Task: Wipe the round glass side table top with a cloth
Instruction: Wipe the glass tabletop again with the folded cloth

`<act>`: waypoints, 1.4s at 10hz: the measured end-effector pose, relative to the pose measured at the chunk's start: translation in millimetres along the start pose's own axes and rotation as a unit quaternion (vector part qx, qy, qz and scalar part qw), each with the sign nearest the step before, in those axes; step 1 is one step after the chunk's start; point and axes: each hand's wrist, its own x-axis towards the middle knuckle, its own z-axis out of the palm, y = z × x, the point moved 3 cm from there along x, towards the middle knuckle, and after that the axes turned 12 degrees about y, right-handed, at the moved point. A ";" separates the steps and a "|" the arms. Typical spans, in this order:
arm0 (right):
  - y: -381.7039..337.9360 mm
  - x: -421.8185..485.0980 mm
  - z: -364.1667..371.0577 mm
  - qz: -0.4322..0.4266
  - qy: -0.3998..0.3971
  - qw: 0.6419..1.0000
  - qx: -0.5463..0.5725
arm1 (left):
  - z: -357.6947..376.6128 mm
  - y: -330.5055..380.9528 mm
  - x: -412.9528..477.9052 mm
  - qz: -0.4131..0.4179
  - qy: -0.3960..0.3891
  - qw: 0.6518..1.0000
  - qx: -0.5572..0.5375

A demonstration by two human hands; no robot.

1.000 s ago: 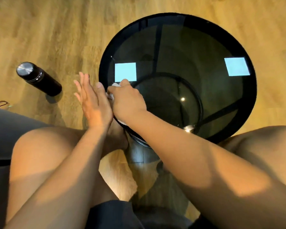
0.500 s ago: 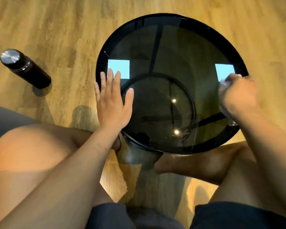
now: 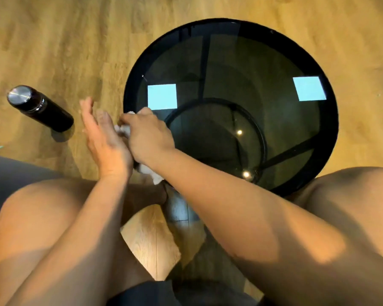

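The round dark glass side table (image 3: 263, 69) with a black rim stands on the wooden floor between my knees. My right hand (image 3: 148, 135) is shut on a white cloth (image 3: 149, 172) and presses it on the table's near left edge. Bits of the cloth show under my wrist and between my two hands. My left hand (image 3: 104, 138) is held flat with straight fingers, just outside the rim and against the cloth, holding nothing.
A black bottle (image 3: 40, 108) with a silver cap stands on the floor left of the table. My bare knees (image 3: 38, 208) flank the table's near side. Two bright square reflections (image 3: 161, 96) and small light spots show on the glass.
My right hand swept the cloth from the table's right edge back to its left edge. My left hand lifted off the glass and moved out beside the rim.
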 end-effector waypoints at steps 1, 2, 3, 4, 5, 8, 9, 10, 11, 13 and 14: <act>82.1 -24.2 -41.4 0.062 0.025 0.998 -0.023 | 27.1 5.7 -37.4 0.191 -0.168 0.955 0.152; 153.1 -44.9 -81.0 0.123 0.044 0.987 -0.090 | 39.9 4.9 -53.3 0.252 -0.201 0.912 0.252; 264.9 -79.2 -163.2 0.239 0.085 0.948 -0.195 | 42.3 4.4 -51.6 0.265 -0.198 0.890 0.313; 300.4 -95.4 -205.2 0.315 0.113 0.918 -0.211 | 41.8 2.9 -50.1 0.270 -0.205 0.887 0.313; 309.3 -77.6 -221.3 0.092 0.295 0.706 -0.637 | 42.2 3.0 -51.8 0.272 -0.186 0.897 0.296; 70.3 -87.7 -53.4 0.202 0.005 0.973 -0.112 | 38.8 3.8 -51.2 0.258 -0.180 0.915 0.254; 46.2 -107.7 -57.0 0.098 -0.043 0.994 -0.011 | 36.7 3.6 -50.8 0.270 -0.187 0.907 0.265; 94.7 -129.4 -91.5 0.086 -0.071 0.988 -0.107 | 37.9 3.5 -51.3 0.277 -0.192 0.901 0.275; 206.1 -158.1 -178.4 0.282 -0.045 0.918 -0.274 | 39.6 3.7 -49.8 0.266 -0.183 0.908 0.268; 148.9 -135.6 -134.4 0.304 0.046 0.928 -0.211 | 38.3 3.4 -49.8 0.259 -0.184 0.911 0.264; 72.3 -115.9 -78.8 0.219 0.022 0.965 -0.140 | 38.9 3.3 -49.5 0.265 -0.187 0.908 0.265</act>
